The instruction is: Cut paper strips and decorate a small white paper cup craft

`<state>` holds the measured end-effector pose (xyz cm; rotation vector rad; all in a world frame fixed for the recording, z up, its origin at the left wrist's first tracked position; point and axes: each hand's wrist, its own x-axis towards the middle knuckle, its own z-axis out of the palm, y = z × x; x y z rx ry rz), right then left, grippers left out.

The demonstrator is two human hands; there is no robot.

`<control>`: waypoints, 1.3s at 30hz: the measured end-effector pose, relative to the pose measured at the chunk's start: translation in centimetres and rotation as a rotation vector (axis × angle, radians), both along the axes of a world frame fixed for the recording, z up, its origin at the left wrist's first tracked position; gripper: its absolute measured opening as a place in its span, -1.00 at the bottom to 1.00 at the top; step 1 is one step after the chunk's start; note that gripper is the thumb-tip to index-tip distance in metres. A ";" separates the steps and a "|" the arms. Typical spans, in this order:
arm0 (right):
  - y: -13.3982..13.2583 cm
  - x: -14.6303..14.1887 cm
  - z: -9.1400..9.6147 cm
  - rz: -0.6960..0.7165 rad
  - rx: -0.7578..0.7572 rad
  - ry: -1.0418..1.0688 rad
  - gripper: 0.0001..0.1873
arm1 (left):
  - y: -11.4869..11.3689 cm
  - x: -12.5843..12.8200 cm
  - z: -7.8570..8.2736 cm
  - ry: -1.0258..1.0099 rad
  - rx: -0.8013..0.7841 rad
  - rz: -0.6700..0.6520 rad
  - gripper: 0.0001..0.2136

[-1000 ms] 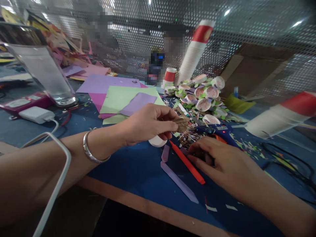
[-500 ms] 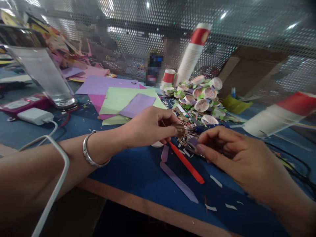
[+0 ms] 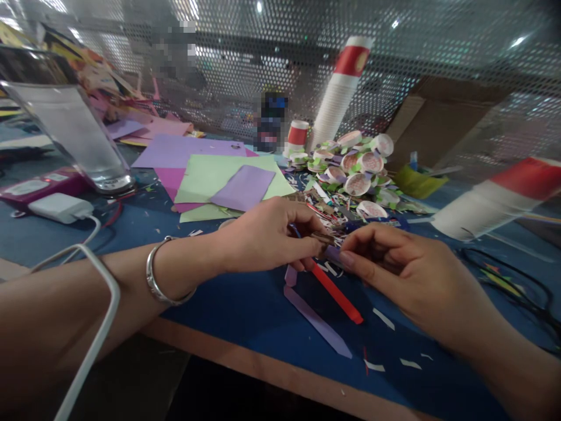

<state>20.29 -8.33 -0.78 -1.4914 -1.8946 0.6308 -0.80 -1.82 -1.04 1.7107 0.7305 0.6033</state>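
Observation:
My left hand [image 3: 276, 234], with a silver bangle on its wrist, pinches a small brown piece [image 3: 323, 238] that looks like folded card or paper. A small purple paper piece [image 3: 333, 254] is between the thumb and fingers of my right hand [image 3: 403, 263]. The two pieces meet or nearly touch; which, I cannot tell. Just below my fingers lies a red stick-like tool [image 3: 338, 294], its upper end hidden by my left hand. Beside it on the blue table mat [image 3: 245, 316] rests a purple paper strip [image 3: 316, 323] with a pointed end.
Purple and green paper sheets [image 3: 197, 178] lie behind my left hand. A heap of small paper-cup bottoms [image 3: 357, 184] and paper scraps sits beyond my hands. Stacked paper cups [image 3: 335, 99] lean at the back. At left stand a glass of water [image 3: 79, 128] and a white charger [image 3: 61, 206].
My hands have come closer together, bringing the purple piece up to the brown one. My left hand has shifted slightly down and right, covering more of the red tool.

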 end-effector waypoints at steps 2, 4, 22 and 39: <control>0.0 -0.1 0.0 0.003 -0.001 0.008 -0.79 | -0.1 0.0 0.2 0.009 0.000 -0.007 -0.95; 0.0 -0.1 0.0 0.003 -0.007 0.022 -0.79 | -0.2 0.0 0.3 0.009 0.005 -0.015 -0.97; -0.2 -0.5 0.2 0.023 -0.044 0.048 -0.85 | 0.0 -0.1 -0.2 -0.005 0.158 -0.057 -0.90; -0.7 -0.2 -0.4 0.085 0.014 -0.014 -0.83 | 0.0 0.2 -0.6 -0.073 -0.084 -0.116 -0.92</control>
